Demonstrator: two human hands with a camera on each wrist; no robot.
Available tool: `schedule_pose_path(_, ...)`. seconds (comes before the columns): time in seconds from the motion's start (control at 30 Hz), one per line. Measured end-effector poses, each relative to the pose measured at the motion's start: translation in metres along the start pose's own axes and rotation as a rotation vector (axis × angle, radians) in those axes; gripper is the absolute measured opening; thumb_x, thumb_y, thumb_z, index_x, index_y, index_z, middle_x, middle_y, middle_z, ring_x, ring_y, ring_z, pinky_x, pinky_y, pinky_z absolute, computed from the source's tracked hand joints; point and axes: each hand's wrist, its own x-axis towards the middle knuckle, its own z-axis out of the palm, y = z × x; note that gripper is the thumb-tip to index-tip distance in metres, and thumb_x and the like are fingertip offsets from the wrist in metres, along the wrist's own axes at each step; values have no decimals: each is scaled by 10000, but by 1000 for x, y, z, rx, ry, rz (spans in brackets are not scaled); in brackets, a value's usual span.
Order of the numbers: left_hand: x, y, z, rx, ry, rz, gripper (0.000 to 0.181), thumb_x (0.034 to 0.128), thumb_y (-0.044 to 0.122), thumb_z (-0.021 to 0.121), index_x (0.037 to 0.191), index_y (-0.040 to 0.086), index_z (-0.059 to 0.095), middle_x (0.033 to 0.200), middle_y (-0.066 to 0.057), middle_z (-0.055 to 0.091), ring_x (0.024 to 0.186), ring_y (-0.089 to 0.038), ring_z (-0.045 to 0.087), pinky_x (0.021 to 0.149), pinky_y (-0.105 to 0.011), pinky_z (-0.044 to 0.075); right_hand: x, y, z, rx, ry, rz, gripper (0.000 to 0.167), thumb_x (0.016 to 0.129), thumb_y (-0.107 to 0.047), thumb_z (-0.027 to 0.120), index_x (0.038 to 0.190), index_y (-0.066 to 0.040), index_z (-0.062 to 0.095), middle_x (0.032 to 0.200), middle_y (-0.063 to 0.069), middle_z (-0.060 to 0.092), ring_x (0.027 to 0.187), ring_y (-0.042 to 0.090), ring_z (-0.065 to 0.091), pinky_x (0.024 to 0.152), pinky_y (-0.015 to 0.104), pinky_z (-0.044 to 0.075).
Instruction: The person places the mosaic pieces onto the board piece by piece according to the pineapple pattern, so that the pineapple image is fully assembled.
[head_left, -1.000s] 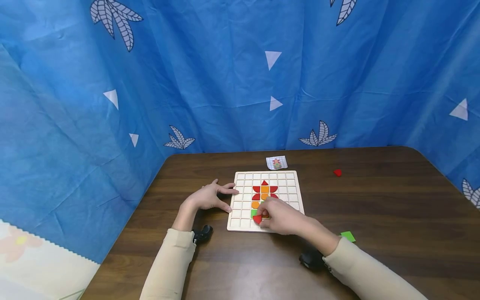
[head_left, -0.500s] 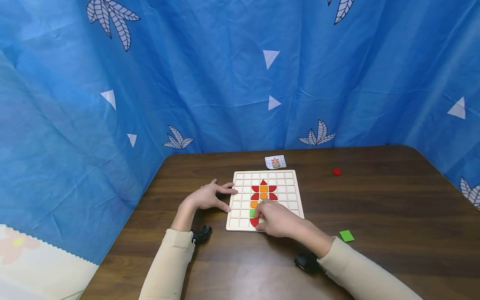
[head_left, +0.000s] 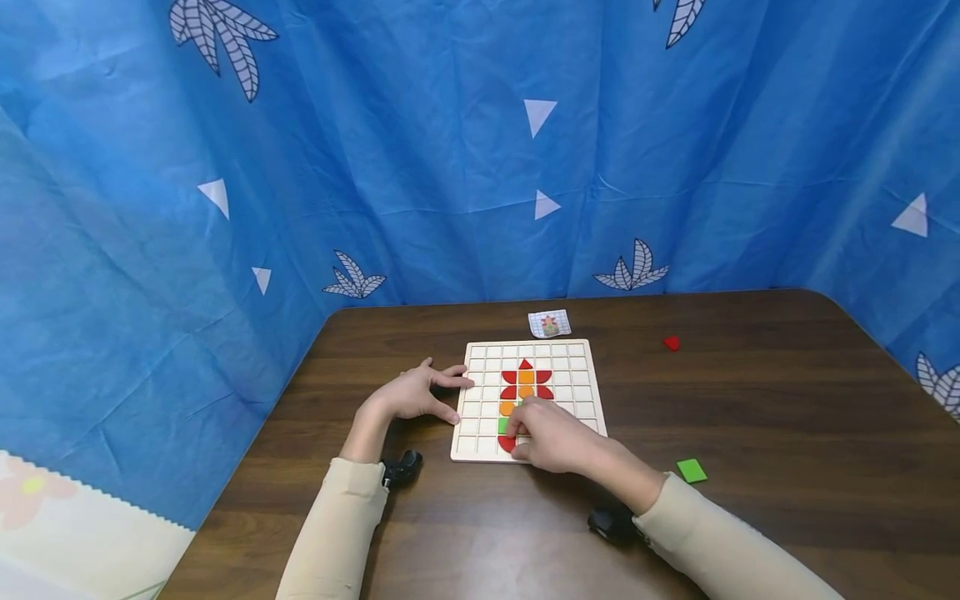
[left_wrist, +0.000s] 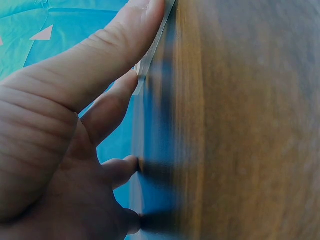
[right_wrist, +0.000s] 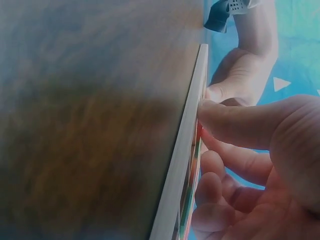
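Observation:
A pale wooden grid board (head_left: 475,358) lies on the table with red, orange and green tiles set in its cells. At the board's lower part, my right hand (head_left: 558,435) pinches a red quarter-circle tile (head_left: 505,445) between thumb and curled fingers, just below a green square tile (head_left: 503,425). That hand covers some of the cells. My left hand (head_left: 408,394) rests at the board's left edge, its thumb (left_wrist: 122,42) and fingers spread and fairly straight, touching the rim. Orange tiles (head_left: 527,377) run up the middle, flanked by red ones (head_left: 543,392) and topped by a red triangle (head_left: 525,364).
A small printed pattern card (head_left: 550,323) lies behind the board. One loose red tile (head_left: 671,343) is at the back right, and a loose green square (head_left: 692,471) lies near the right sleeve. Blue curtain (head_left: 465,167) hangs behind the dark wooden table (head_left: 787,400).
The red quarter-circle tile, angled in my right fingers a second ago, has turned and come down into the bottom cell. My left hand stays at the board's edge.

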Motion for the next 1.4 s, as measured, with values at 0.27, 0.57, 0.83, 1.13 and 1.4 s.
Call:
schedule_pose_path(0.27,-1,1,0,-12,-2,-6,623,762,423,897,1336,481,662,1615,166,426,1617,-380,-7,1193,-764,140,-4,5,-7,19,-11,27,167,823,-120,849,974,-108,779,872,-41,656,817,125,527,745,316,481)
schedule_pose_path(0.57,-1,1,0,-18,2,-11,626,762,405,901,1339,468,666,1616,165,423,1620,-364,-12,1201,-756,132,-30,27,-24,35,-1,71,201,834,-150,853,1012,-142,760,950,-52,669,878,140,559,781,317,505)
schedule_pose_path(0.83,0,1,1,-16,1,-10,623,766,419,896,1341,473,661,1618,172,416,1620,-362,-10,1194,-770,115,-55,50,-42,63,-3,81,267,842,-183,855,1085,-165,746,996,-35,657,864,142,555,714,247,494)
schedule_pose_path(1.13,0,3,0,-13,-1,4,630,773,413,891,1356,460,655,1624,154,412,1618,-375,-21,1195,-771,101,-95,79,-65,57,-20,40,322,836,-227,867,1125,-204,729,1017,-68,624,819,74,514,670,221,466)
schedule_pose_path(1.4,0,1,0,-18,-1,-3,633,773,413,891,1360,447,657,1623,127,423,1615,-386,-24,1190,-779,84,-126,109,-79,95,-126,41,388,837,-335,860,1181,-255,700,1137,-77,627,917,78,535,741,268,508)
